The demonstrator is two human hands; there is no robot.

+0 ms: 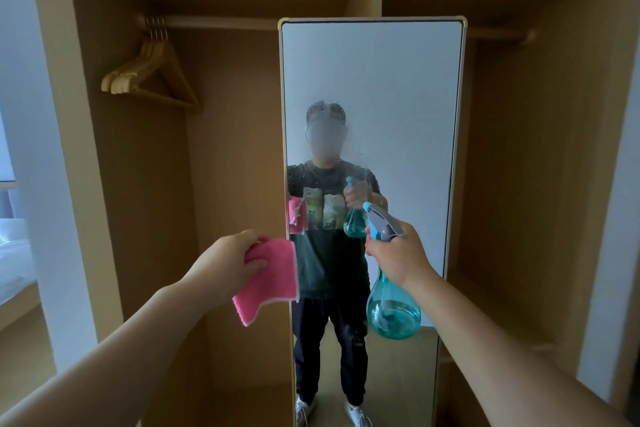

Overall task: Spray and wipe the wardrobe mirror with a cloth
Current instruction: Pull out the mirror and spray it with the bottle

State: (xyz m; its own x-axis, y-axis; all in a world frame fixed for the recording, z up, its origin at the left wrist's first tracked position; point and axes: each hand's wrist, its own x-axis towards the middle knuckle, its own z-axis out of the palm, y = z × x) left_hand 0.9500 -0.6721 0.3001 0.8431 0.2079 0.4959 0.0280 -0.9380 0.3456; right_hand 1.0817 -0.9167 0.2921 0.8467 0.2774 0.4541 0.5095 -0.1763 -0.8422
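The left hand (227,262) pinches a pink cloth (268,282) that hangs beside the mirror's left edge. The right hand (398,255) grips the neck of a teal spray bottle (393,310), nozzle aimed at the mirror (388,80). Fine droplets seem to fog the glass around chest height. The trigger finger is hidden, and the mirror's base is cut off.

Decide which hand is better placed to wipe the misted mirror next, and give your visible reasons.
Left. The left hand already holds the pink cloth beside the mirror, near the droplets at chest height. The right hand is occupied gripping the spray bottle.
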